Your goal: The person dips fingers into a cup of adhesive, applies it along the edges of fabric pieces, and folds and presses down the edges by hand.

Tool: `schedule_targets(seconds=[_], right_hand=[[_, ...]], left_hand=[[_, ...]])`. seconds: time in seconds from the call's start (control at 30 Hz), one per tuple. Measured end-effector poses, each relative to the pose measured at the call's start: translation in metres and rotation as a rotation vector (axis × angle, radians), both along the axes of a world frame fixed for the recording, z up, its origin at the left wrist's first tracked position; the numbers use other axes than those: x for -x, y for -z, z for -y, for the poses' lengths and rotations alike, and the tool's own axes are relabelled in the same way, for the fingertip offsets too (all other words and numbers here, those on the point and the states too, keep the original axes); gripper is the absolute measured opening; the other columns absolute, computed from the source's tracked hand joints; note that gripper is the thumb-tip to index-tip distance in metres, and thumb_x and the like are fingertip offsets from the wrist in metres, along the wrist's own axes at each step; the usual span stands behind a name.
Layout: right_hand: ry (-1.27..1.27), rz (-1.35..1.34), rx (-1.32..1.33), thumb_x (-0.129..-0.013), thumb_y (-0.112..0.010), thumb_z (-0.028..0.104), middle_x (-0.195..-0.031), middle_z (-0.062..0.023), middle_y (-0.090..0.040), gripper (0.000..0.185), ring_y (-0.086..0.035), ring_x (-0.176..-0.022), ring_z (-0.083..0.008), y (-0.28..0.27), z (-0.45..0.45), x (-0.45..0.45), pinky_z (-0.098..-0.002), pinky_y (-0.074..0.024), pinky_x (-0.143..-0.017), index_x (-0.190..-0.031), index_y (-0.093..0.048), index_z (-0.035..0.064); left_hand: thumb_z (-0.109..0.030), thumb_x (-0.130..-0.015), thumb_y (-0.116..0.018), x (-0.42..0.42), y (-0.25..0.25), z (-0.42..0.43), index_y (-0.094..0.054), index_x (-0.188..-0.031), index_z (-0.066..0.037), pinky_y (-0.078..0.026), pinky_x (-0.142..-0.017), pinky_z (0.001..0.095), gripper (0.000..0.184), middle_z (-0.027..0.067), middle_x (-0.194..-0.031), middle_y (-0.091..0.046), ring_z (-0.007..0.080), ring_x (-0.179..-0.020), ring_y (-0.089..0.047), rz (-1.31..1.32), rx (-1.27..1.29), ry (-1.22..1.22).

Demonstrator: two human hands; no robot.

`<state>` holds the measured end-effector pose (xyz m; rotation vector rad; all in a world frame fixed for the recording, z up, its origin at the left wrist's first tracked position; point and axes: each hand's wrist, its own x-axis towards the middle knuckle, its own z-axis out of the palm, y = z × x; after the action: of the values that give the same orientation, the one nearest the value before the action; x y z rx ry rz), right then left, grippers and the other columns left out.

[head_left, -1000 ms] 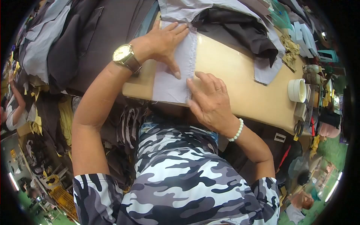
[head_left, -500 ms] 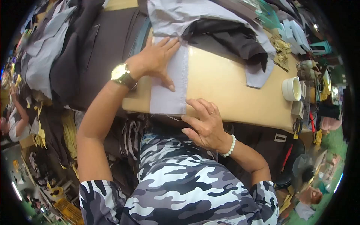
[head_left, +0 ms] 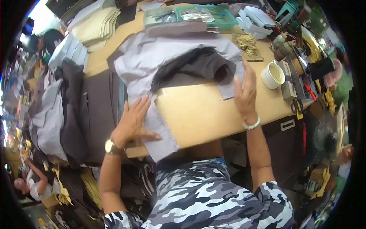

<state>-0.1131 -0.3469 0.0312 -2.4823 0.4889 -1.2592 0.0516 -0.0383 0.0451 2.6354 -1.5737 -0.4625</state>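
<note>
A pale grey cloth piece [head_left: 140,53] with a dark brown side showing lies in an arch over the tan table. Its left strip [head_left: 162,133] has a frayed edge and hangs slightly past the table's front edge. My left hand [head_left: 134,121], with a gold watch at the wrist, lies flat with fingers spread on that strip. At the cloth's right end [head_left: 225,88] is my right hand [head_left: 246,93], with a bead bracelet. Its fingers are stretched out along the cloth edge and slightly blurred; whether they press on the cloth I cannot tell.
A white cup [head_left: 273,75] stands at the right, with scissors [head_left: 298,108] near the table edge. Farther back are a green tray [head_left: 228,18] and yellowish scraps [head_left: 248,47]. Dark folded cloth [head_left: 99,114] lies on the left. Another person [head_left: 34,181] is at far left.
My right hand has moved from the left strip's lower edge to the cloth's right end. The left strip has shifted toward me and tilted. The view now takes in more of the table's back.
</note>
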Motion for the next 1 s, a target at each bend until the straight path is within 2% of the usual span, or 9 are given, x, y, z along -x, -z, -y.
schedule_targets(seconds=[0.2, 0.3, 0.33, 0.4, 0.5, 0.67, 0.7, 0.77, 1.0], right_hand=[[0.272, -0.334, -0.503, -0.082, -0.063, 0.033, -0.109, -0.0316, -0.057, 0.077, -0.057, -0.1, -0.0428, 0.022, 0.068, -0.018, -0.0451, -0.0454, -0.086, -0.136, -0.025, -0.006], [0.325, -0.309, -0.44, -0.076, -0.068, 0.039, -0.105, -0.0314, -0.058, 0.084, -0.058, -0.096, -0.0436, 0.029, 0.079, -0.029, -0.0455, -0.047, -0.083, -0.134, -0.028, -0.0059], [0.352, -0.323, -0.452, -0.077, -0.067, 0.033, -0.106, -0.0295, -0.059, 0.077, -0.059, -0.097, -0.0432, 0.025, 0.078, -0.03, -0.0455, -0.0472, -0.083, -0.134, -0.03, -0.0036], [0.296, -0.256, -0.485, -0.076, -0.065, 0.028, -0.103, -0.0264, -0.061, 0.074, -0.06, -0.094, -0.0426, 0.038, 0.084, -0.029, -0.046, -0.0471, -0.082, -0.134, -0.031, -0.0022], [0.194, -0.068, -0.615, -0.074, -0.056, 0.007, -0.091, -0.0182, -0.064, 0.065, -0.063, -0.081, -0.0335, 0.036, 0.082, -0.02, -0.0402, -0.0487, -0.076, -0.135, -0.033, -0.0004], [0.015, 0.149, -0.798, -0.073, -0.048, -0.006, -0.083, -0.0144, -0.063, 0.063, -0.061, -0.071, -0.023, 0.047, 0.094, -0.01, -0.0312, -0.0482, -0.07, -0.134, -0.034, -0.0016], [0.035, 0.134, -0.762, -0.075, -0.048, -0.004, -0.081, -0.0133, -0.063, 0.062, -0.06, -0.07, -0.0208, 0.047, 0.094, -0.01, -0.0303, -0.0477, -0.069, -0.135, -0.033, -0.0013], [0.074, 0.097, -0.698, -0.079, -0.048, 0.0, -0.076, -0.0111, -0.062, 0.06, -0.058, -0.069, -0.0165, 0.048, 0.092, -0.012, -0.0285, -0.0467, -0.069, -0.137, -0.032, -0.0005], [0.222, -0.291, -0.595, -0.077, -0.061, 0.036, -0.089, -0.0224, -0.065, 0.079, -0.063, -0.084, -0.04, 0.017, 0.065, -0.03, -0.0456, -0.0491, -0.073, -0.137, -0.025, -0.0018]], left_hand=[[-0.07, -0.062, -0.066, 0.005, -0.023, 0.002, -0.051, -0.124, 0.003, -0.022, -0.105, 0.0597, 0.097, 0.0188, -0.135, -0.046, 0.0308, -0.124, -0.045, 0.019, -0.089, -0.016], [-0.067, -0.067, -0.064, 0.005, -0.06, 0.056, -0.054, -0.12, 0.003, -0.027, -0.1, 0.0593, 0.088, 0.0186, -0.128, -0.051, 0.0314, -0.115, -0.051, -0.059, -0.251, -0.042], [-0.061, -0.071, -0.065, 0.013, -0.068, 0.08, -0.051, -0.123, 0.002, -0.031, -0.098, 0.055, 0.082, 0.0178, -0.123, -0.054, 0.03, -0.11, -0.053, 0.028, -0.23, -0.012], [-0.052, -0.069, -0.071, 0.012, -0.04, 0.113, -0.046, -0.128, 0.0, -0.032, -0.097, 0.0512, 0.083, 0.0175, -0.123, -0.053, 0.029, -0.111, -0.052, 0.23, 0.363, 0.216], [-0.028, -0.067, -0.074, 0.039, -0.031, 0.187, -0.034, -0.137, -0.002, -0.038, -0.095, 0.0404, 0.085, 0.0161, -0.129, -0.048, 0.0304, -0.113, -0.049, 0.248, 0.632, 0.356], [0.005, -0.065, -0.054, 0.013, 0.006, 0.246, -0.063, -0.107, -0.007, -0.046, -0.087, 0.0361, 0.045, 0.0122, -0.107, -0.062, 0.0306, -0.1, -0.057, 0.001, 0.623, 0.207], [0.011, -0.063, -0.048, 0.007, 0.004, 0.246, -0.069, -0.082, -0.005, -0.048, -0.083, 0.0345, 0.033, 0.0112, -0.095, -0.065, 0.0307, -0.093, -0.061, -0.023, 0.715, 0.167], [0.011, -0.061, -0.046, -0.012, 0.0, 0.241, -0.068, -0.076, -0.003, -0.047, -0.083, 0.0333, 0.031, 0.0118, -0.09, -0.066, 0.0287, -0.09, -0.062, -0.16, 0.785, 0.078], [0.012, -0.071, -0.047, -0.038, 0.044, 0.221, -0.065, -0.076, 0.002, -0.047, -0.082, 0.0294, 0.022, 0.0104, -0.097, -0.065, 0.0191, -0.092, -0.059, -0.644, 0.788, -0.011]])
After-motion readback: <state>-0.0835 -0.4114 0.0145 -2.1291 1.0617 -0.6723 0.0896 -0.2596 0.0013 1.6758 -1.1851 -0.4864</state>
